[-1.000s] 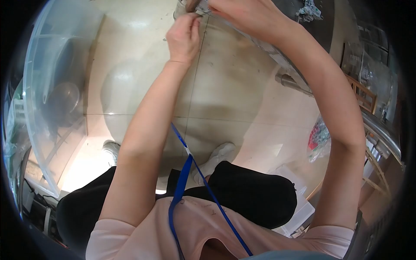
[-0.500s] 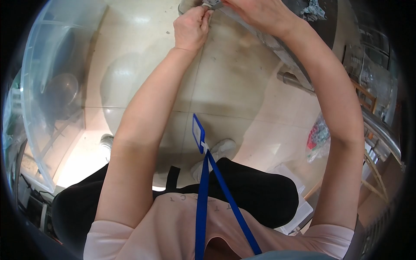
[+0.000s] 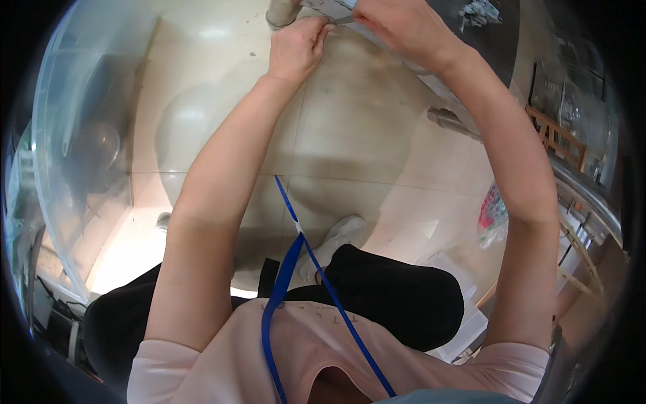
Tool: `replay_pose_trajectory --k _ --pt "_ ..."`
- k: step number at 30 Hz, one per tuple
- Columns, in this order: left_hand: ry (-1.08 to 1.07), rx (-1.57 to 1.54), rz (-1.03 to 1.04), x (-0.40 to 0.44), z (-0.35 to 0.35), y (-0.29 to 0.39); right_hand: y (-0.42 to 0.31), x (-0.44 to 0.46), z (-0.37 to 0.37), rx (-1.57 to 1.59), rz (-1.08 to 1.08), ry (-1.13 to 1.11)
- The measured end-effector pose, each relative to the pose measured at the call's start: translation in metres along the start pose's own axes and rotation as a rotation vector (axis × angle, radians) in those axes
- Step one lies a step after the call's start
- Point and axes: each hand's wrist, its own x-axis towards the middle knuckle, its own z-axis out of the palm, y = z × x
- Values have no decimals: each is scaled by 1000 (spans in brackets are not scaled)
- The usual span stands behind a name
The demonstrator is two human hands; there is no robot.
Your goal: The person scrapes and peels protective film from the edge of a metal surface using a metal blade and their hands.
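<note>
Seated person w/ both hands up near 12 o'c, seen from where I stand. L hand (image 3: 296, 48) is just before 12, knuckles curled, thumb & forefinger pinched on one end of a thin grey strip (image 3: 343, 20). R hand (image 3: 402, 30) is nr 1 o'c, fingers bunched, pinching the strip's other end; top of that hand is cut off by the view edge. Strip runs btwn the two hands, too small to ID.

Round metal leg (image 3: 283, 12) is just beside L hand, on its far side. Crumpled cloth (image 3: 480, 13) sits at 1 o'c on a dark surface (image 3: 494, 50), out past R hand. Metal tube (image 3: 449, 121) pokes out at 2 o'c; clear bag w/ red & green stuff (image 3: 494, 212) at 3. Big clear plastic bin (image 3: 74, 121) stands approx 9 to 10 o'c. Blue lanyard (image 3: 286, 266) hangs btwn the forearms, over the tiled floor (image 3: 350, 128) & black trousers (image 3: 404, 296). White shoe (image 3: 342, 236) nr 6.
</note>
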Motion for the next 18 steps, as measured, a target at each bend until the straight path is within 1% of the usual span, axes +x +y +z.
replay_pose_trajectory --k 1,6,9,12,15,18 --pt "17 -4 -13 0 2 2 1 -4 -3 6 -1 0" --pt "-85 23 26 -1 3 5 0 -11 -1 60 -12 39" --pt "-109 -4 42 -7 12 11 -1 -27 -2 -17 -40 27" --pt "-164 1 62 -14 26 22 -7 -45 -7 -12 20 -2" --pt "-234 -2 72 -23 45 35 -15 -72 -14 6 185 -60" --pt "-264 -31 92 -32 64 50 -20 -99 -19 13 217 -19"
